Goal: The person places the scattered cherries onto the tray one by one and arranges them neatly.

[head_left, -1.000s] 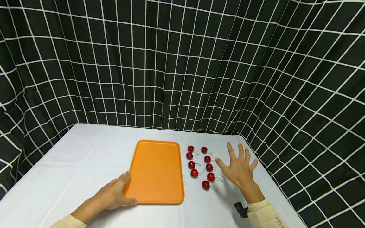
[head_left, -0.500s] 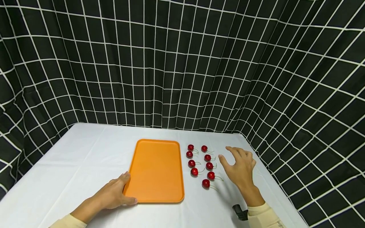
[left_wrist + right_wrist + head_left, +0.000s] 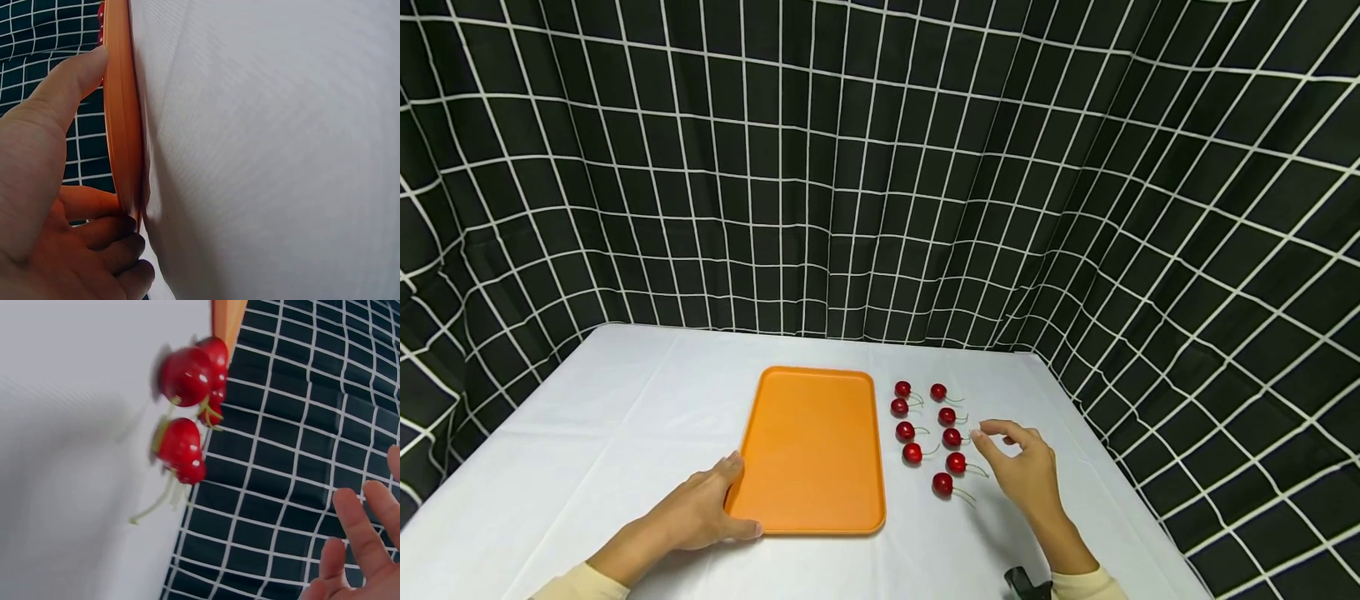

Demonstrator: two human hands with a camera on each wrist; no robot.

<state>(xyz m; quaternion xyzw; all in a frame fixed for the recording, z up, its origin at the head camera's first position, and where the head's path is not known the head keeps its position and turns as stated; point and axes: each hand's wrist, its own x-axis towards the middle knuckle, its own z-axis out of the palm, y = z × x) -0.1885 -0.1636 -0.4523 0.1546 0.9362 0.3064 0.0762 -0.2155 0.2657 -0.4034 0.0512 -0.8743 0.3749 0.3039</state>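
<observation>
Lying at nine o'clock from the nearer right hand (image 3: pixel 1024 471), its grip empty, cherries (image 3: pixel 952 438) trail stems (image 3: pixel 977 470) toward it in head view. Left wrist: left hand (image 3: pixel 37 212) grips orange tray (image 3: pixel 122 112); right wrist: cherries ten o'clock from fingers (image 3: pixel 359 531).

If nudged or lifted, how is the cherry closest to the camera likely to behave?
The cherry would probably roll, being round on a flat-looking table, though its stem may check or turn it. Its glossy skin suggests a slippery grip. The thin stem would likely bend.
</observation>
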